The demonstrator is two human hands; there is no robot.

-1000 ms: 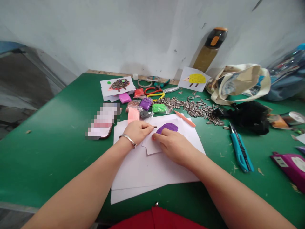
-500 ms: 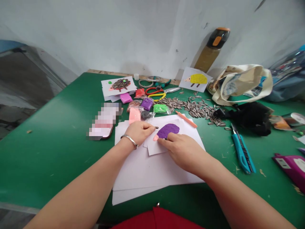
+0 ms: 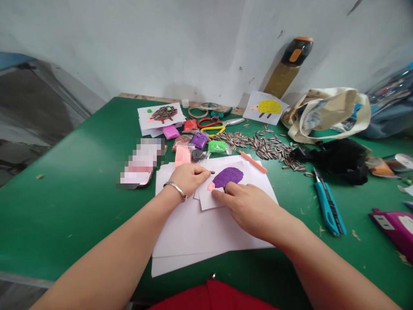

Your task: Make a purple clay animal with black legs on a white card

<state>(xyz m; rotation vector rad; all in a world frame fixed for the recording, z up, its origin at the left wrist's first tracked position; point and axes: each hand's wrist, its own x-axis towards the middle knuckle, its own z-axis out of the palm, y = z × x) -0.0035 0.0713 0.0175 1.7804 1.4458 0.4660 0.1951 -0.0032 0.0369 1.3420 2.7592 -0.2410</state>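
A white card [image 3: 209, 202] lies on a stack of paper and bears a purple clay body [image 3: 228, 177] with a pink clay snout [image 3: 211, 186]. My left hand [image 3: 189, 178] rests at the card's left edge, thumb and forefinger pinched on a small dark brown piece [image 3: 212, 172], seed or clay. Over the lower part of the figure is my right hand [image 3: 243, 202]. Its index finger points to just below the snout, while the other fingers curl in. A dark bit [image 3: 225, 188] shows by those curled fingers, its kind unclear.
Behind the paper [image 3: 190, 237] lie clay packets [image 3: 219, 147], scissors [image 3: 211, 125] and sunflower seeds [image 3: 274, 150]. An orange stick [image 3: 253, 162] crosses the paper's far edge. At right is a blue utility knife [image 3: 329, 206], at left a phone [image 3: 140, 165]. Two hedgehog cards [image 3: 161, 115] stand or lie farther back.
My right index fingertip has shifted slightly down and left, away from the purple body's edge. My left hand and the brown piece stay in place.
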